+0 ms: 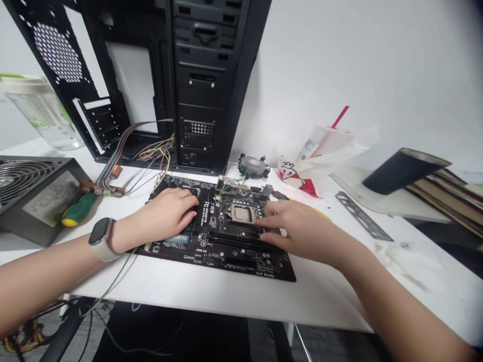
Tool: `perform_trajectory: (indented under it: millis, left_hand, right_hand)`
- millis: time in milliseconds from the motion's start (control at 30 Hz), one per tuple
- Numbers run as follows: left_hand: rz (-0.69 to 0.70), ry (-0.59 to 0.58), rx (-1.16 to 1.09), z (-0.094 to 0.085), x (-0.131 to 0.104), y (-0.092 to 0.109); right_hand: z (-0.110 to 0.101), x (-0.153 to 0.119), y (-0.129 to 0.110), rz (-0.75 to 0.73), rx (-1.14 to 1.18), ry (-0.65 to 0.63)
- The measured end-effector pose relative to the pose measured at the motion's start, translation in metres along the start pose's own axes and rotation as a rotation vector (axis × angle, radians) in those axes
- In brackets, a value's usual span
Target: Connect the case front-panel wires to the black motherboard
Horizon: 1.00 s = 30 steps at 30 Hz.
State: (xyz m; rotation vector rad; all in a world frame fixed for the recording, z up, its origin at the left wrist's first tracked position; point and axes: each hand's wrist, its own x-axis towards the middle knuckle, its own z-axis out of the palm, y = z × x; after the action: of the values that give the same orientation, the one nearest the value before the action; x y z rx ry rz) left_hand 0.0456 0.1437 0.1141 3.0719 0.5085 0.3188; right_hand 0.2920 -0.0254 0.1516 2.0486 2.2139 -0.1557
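A black motherboard lies flat on the white table. My left hand, with a watch on its wrist, rests on the board's left part, fingers loosely bent and nothing visible in them. On the board's right part my right hand has its fingers apart, the fingertips at the right edge of the CPU socket. A processor in a metal frame sits in that socket. Behind the board lies a round CPU cooler with thin wires running near it.
An open black computer case stands behind the board. On the left are a power supply, a green screwdriver and a clear bottle. A drink cup, a metal plate and stacked folders are on the right.
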Motion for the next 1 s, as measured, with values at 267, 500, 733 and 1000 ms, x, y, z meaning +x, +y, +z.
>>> perform_trajectory:
  millis: [267, 500, 733, 1000]
  left_hand:
    - [-0.001, -0.009, -0.013, -0.003, 0.0, 0.002]
    - [-0.017, -0.03, -0.014, -0.003, 0.001, 0.002]
    - [-0.018, -0.027, -0.014, -0.003, 0.001, 0.002]
    - [-0.026, -0.031, -0.013, -0.004, 0.001, 0.002]
  right_hand:
    - [0.006, -0.001, -0.016, -0.113, -0.304, 0.231]
    - [0.011, 0.003, -0.012, -0.159, -0.248, 0.19]
    - [-0.008, 0.009, -0.02, -0.065, -0.106, 0.034]
    - [-0.023, 0.01, -0.023, 0.069, 0.025, -0.052]
